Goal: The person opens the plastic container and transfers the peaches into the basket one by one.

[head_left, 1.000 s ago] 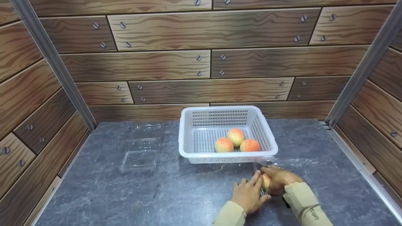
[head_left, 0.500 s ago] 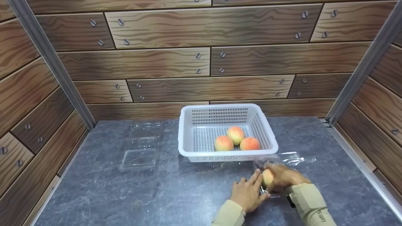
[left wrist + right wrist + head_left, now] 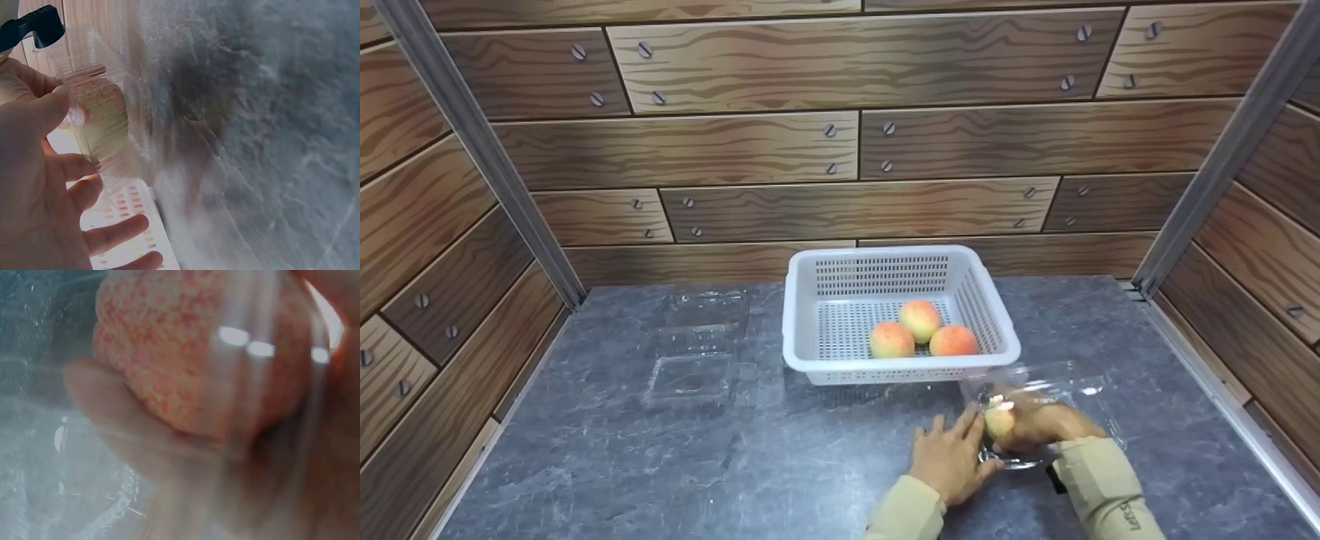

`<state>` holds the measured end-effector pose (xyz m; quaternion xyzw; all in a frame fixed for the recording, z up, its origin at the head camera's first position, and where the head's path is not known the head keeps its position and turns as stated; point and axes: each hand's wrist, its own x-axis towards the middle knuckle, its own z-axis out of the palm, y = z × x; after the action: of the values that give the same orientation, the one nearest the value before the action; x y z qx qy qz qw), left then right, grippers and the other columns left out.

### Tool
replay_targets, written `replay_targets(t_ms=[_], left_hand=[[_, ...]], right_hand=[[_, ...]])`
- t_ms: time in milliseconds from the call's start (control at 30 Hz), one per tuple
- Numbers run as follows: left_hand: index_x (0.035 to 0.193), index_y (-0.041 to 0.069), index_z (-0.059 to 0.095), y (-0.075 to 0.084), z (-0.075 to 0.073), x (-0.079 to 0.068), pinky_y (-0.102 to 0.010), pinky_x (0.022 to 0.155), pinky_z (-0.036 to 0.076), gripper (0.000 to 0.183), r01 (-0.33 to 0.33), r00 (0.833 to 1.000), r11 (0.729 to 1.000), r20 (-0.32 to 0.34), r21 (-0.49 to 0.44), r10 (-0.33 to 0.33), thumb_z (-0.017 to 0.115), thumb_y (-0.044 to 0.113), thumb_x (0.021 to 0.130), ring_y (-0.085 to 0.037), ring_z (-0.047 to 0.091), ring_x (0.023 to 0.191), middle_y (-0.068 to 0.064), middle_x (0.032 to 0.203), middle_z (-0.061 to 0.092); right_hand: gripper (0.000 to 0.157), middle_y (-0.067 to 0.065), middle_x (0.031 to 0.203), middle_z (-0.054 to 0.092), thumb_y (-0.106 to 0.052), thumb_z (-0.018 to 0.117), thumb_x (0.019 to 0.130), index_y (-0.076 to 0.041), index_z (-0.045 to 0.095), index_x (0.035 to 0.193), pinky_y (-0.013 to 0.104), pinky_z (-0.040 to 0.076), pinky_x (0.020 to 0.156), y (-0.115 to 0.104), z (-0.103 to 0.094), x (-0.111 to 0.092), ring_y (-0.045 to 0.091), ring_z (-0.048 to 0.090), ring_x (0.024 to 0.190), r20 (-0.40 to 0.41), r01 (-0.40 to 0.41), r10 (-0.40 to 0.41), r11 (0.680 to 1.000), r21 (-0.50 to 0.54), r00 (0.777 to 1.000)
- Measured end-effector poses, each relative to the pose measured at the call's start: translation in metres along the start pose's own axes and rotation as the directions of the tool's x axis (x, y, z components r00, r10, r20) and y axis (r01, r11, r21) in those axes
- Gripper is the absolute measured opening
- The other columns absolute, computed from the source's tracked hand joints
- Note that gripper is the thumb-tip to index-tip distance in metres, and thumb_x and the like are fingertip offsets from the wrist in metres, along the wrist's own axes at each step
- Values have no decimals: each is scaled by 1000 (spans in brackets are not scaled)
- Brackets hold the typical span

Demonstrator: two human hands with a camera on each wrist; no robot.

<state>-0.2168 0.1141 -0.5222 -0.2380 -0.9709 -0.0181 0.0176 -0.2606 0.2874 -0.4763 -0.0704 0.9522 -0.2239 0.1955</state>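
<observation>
Beside the front right corner of the basket, a clear plastic clamshell box (image 3: 1020,464) stands on the table. My right hand (image 3: 1046,424) is inside it and grips a red-and-yellow peach (image 3: 1000,421); thumb and fingers curl round the fruit in the right wrist view. Part of the clear lid (image 3: 1084,385) hangs over that hand. My left hand (image 3: 949,461) lies along the box's left side with fingers spread. In the left wrist view, its thumb (image 3: 53,109) and some fingertips touch the ribbed clear wall, through which the peach shows.
A white slotted basket (image 3: 900,365) holds three peaches (image 3: 919,321) behind the hands. Further left, faint clear plastic boxes (image 3: 694,375) lie on the grey marbled table (image 3: 607,465). Wood-patterned walls (image 3: 735,150) close the back and sides.
The clear lid has come up and over the right hand and now shows more plainly. The right hand, with the peach, has shifted slightly right. The left hand stays in place.
</observation>
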Motion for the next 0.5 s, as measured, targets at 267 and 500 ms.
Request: replay_targets(t_ms=[267,500], left_hand=[[152,32,48,0,-2,-1,-43,98,50,66,-10,999,1000,-38,9,11,45,69,97,-19,50,130,18,158,38],[153,32,46,1,-1,0,-41,97,49,66,-21,999,1000,-24,16,21,43,69,98,-19,49,132,19,159,35]], right_hand=[[46,5,86,58,-12,85,67,3,64,105,36,52,64,7,-1,0,19,56,74,-47,274,-272,961,37,961],[75,32,124,56,-22,86,71,8,54,132,64,50,88,6,-7,-8,44,57,108,-79,217,-222,974,-58,972]])
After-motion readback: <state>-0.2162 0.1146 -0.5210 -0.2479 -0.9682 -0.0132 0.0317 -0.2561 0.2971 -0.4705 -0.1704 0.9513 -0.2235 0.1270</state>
